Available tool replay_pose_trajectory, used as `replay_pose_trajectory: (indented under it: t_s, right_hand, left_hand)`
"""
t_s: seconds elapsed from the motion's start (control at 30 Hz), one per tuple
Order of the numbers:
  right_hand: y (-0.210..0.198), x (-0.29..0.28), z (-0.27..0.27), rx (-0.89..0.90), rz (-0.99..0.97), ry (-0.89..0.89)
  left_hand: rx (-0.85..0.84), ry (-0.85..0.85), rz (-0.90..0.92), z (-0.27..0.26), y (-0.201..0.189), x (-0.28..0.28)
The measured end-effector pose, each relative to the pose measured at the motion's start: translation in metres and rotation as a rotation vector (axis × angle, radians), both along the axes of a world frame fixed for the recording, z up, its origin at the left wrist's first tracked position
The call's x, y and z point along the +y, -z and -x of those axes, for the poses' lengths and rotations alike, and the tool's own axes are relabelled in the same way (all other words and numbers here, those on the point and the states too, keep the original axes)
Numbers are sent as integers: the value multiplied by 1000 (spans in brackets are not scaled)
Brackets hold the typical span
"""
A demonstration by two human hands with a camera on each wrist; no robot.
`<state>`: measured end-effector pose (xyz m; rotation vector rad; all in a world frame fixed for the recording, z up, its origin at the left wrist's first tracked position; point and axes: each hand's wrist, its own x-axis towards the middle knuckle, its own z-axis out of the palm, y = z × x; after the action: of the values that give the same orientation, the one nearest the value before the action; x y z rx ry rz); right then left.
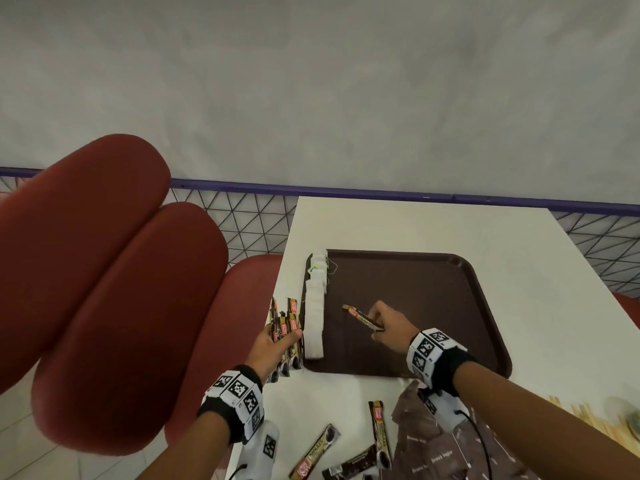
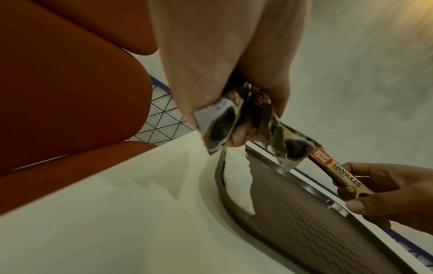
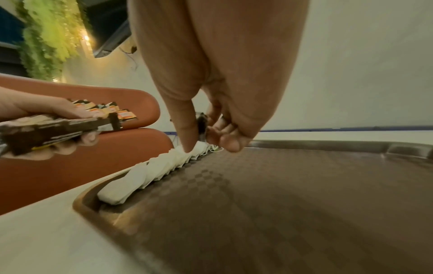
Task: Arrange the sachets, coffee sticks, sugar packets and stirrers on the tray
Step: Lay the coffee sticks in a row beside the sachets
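Note:
A dark brown tray (image 1: 450,271) lies on the white table (image 1: 519,244). A row of white sachets (image 1: 316,306) runs along the tray's left rim (image 3: 82,202). My right hand (image 1: 384,323) hovers over the tray's middle and pinches one brown coffee stick (image 1: 362,317), seen with its label in the left wrist view (image 2: 339,174). My left hand (image 1: 273,344) is at the tray's left edge and grips a fanned bundle of coffee sticks (image 1: 285,323), which shows too in the right wrist view (image 3: 70,122).
Loose coffee sticks (image 1: 346,455) and brown sugar packets (image 1: 433,441) lie on the near table. Wooden stirrers (image 1: 581,415) lie at the near right. Red cushioned seats (image 1: 104,271) stand to the left. A blue-railed mesh fence (image 1: 249,216) runs behind the table.

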<state>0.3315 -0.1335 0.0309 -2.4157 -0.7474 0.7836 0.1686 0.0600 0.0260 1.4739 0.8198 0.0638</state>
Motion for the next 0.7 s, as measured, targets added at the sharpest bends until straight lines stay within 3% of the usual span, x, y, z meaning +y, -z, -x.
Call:
replay_pose_trajectory:
  t_s: [0.43,0.6,0.7]
  right_hand:
    - [19,24,-79,46,-318,492]
    - [29,52,-103,-49,-369,551]
    - [39,68,-117,-155,-285,528]
  left_hand:
    - [23,-74,5,-16,-1,32]
    - [55,-72,-13,-23,-6,31]
    - [59,-96,10,-26,-5,32]
